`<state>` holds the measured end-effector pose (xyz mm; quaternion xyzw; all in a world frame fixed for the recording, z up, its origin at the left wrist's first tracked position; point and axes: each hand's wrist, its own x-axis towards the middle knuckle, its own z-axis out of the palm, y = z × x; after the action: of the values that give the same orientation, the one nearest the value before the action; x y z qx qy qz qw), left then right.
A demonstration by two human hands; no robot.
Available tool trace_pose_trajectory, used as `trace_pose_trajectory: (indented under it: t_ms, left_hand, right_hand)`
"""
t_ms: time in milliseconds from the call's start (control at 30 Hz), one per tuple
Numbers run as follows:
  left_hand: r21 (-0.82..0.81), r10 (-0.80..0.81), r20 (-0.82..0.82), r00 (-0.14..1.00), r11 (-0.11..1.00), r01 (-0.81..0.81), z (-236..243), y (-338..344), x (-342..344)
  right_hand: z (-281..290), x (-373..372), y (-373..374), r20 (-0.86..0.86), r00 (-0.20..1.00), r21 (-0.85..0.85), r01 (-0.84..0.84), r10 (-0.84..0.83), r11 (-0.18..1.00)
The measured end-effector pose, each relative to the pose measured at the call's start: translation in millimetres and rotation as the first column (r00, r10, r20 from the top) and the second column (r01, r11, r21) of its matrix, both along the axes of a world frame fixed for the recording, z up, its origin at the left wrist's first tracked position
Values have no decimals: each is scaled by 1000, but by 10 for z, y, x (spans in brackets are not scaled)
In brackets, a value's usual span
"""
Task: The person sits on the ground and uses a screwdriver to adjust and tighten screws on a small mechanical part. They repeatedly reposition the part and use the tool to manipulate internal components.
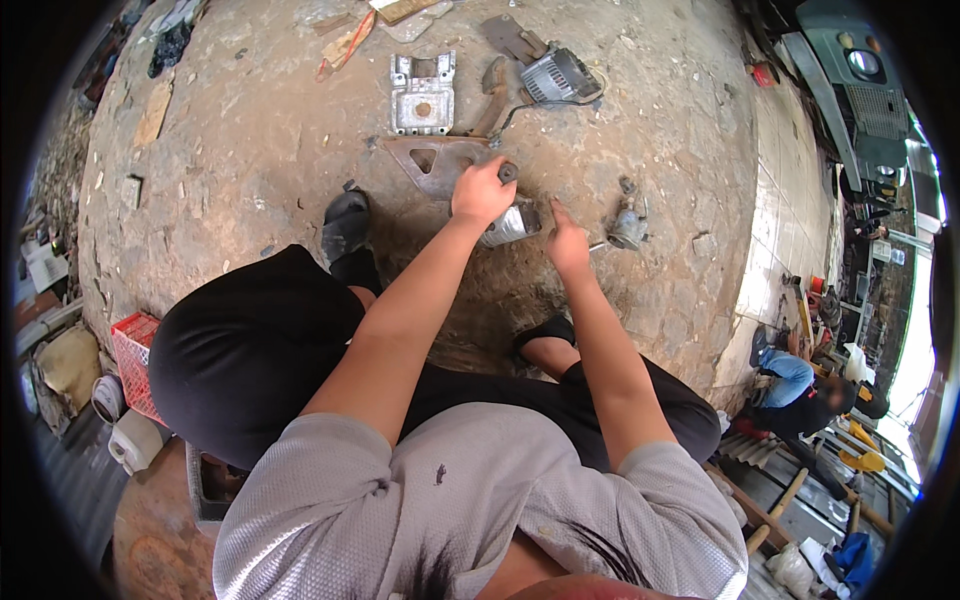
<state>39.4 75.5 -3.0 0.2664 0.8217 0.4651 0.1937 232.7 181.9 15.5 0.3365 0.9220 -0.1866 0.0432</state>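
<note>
A silver cylindrical metal part (512, 226) with a dark right end lies on the ground between my hands. My left hand (482, 192) is closed around a dark tool with a round end (508, 173), just above that part; most of the tool is hidden in the fist. Beside the part's right end, my right hand (567, 245) has its index finger stretched forward, the other fingers partly hidden. A flat brown metal bracket (430, 165) with a triangular hole lies beyond my left hand. Right of my right hand sits a small grey metal part (628, 228) with a shiny rod near it.
Farther off are a silver metal housing (422, 100) and a finned motor-like unit (560, 77) with a cable. My black shoe (346, 220) stands at left. A red crate (137, 365) is by my left knee. Another person (800, 395) sits at the right among tools.
</note>
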Motion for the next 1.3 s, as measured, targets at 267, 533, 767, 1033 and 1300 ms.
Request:
trace_pose_trajectory:
  t_ms: [267, 533, 767, 1033, 1300]
  left_hand:
    - [-61, -58, 35, 998, 996, 60, 124, -27, -15]
    - [-70, -50, 86, 995, 996, 56, 246, -21, -14]
    - [-39, -34, 38, 999, 999, 35, 175, 4, -12]
    - [-5, -99, 41, 994, 995, 99, 154, 17, -45]
    - [323, -56, -81, 995, 943, 80, 31, 15, -40]
  right_hand:
    - [-151, 86, 30, -77, 997, -34, 2, -5, 999]
    - [-83, 63, 5, -91, 996, 36, 1, 2, 999]
    - [-142, 46, 28, 81, 975, -134, 216, -207, 967]
    - [-153, 89, 25, 51, 969, -65, 244, -241, 968]
    - [-43, -29, 14, 125, 979, -118, 174, -159, 978]
